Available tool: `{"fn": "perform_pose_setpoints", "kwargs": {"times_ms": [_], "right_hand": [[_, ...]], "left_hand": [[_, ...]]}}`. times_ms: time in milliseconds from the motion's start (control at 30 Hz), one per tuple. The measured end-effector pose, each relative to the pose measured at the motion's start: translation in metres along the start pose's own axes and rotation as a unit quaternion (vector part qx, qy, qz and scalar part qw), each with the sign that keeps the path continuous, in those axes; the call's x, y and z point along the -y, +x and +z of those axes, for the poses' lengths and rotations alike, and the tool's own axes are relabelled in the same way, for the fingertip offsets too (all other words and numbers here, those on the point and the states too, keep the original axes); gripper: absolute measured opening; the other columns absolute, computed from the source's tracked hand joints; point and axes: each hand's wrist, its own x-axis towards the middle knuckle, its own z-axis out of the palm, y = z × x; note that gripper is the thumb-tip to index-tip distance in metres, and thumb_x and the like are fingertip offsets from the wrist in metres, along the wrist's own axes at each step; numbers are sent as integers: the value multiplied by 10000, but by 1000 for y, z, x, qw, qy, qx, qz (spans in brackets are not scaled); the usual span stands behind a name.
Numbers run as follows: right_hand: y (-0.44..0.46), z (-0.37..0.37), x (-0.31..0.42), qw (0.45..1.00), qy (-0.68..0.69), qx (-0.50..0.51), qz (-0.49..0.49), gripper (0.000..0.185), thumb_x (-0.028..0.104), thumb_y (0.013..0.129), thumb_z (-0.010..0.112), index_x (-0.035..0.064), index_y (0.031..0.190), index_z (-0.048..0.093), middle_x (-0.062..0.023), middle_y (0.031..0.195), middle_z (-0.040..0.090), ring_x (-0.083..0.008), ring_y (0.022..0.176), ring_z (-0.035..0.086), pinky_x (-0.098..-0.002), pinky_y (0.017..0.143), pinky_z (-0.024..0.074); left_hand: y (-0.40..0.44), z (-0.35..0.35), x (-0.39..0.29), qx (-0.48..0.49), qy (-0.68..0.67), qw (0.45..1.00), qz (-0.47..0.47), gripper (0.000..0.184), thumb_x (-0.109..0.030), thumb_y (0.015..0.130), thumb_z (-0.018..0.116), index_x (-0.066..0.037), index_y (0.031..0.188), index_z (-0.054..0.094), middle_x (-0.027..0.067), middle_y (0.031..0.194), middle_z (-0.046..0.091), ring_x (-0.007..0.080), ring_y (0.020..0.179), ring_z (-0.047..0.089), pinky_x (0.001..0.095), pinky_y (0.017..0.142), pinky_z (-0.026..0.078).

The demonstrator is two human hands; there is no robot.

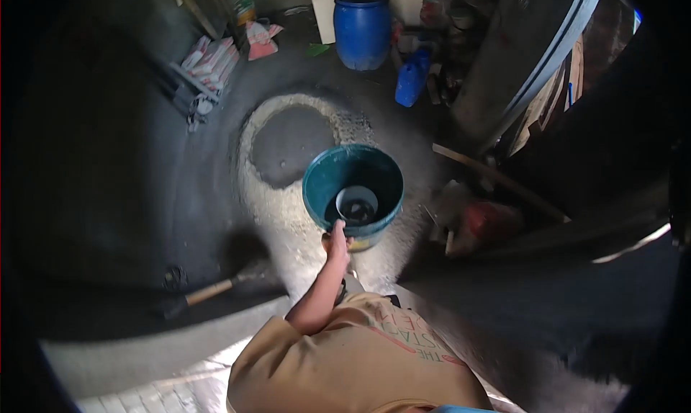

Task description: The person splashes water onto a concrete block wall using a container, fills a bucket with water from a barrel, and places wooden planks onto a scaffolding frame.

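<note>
My left hand (337,247) is at the near rim of a dark green bucket (317,180), its fingers closed at the edge. The bucket's open mouth faces me, and a pale round vessel or ring (344,198) with a dark middle shows inside; I cannot tell exactly what it is. Just beyond the bucket, on the left, a ring of pale sandy material (253,128) surrounds a smooth grey pool (288,145) on the floor. No part of my right hand or forearm shows.
A blue barrel (362,35) stands at the back, with a blue jug (412,79) beside it. Stacked bags (212,61) lie back left. A wooden-handled tool (209,292) rests near left. On the right are a plank (497,179) and a red bag (491,220).
</note>
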Motion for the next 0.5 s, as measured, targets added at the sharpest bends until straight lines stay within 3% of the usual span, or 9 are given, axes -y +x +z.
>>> {"fn": "perform_pose_setpoints", "kwargs": {"times_ms": [133,267,333,500], "right_hand": [[51,0,134,991,124,-2,45,332,368,807,679,69,949,693,-106,825,685,-211,733,640,-353,689,518],[99,-41,249,962,263,-41,59,324,362,810,677,72,953,694,-102,821,682,-209,722,639,-353,677,519],[115,-54,286,952,296,-58,57,320,359,812,677,73,954,694,-100,820,681,-208,717,638,-353,670,519],[152,-56,333,935,341,-41,91,310,351,817,674,76,958,694,-94,815,679,-205,703,636,-353,655,520]], "left_hand": [[61,32,-51,29,68,997,-25,367,-289,707,733,-61,862,491,75,763,594,145,533,548,252,439,463],[111,49,-84,36,150,988,9,316,-260,729,723,-61,820,494,72,699,584,137,517,557,248,427,455],[126,62,-102,65,139,988,9,349,-275,719,733,-79,797,455,58,622,530,129,467,510,251,416,441],[161,114,-139,42,123,991,0,377,-249,719,744,-69,889,459,63,723,573,136,545,549,252,476,481]]}}
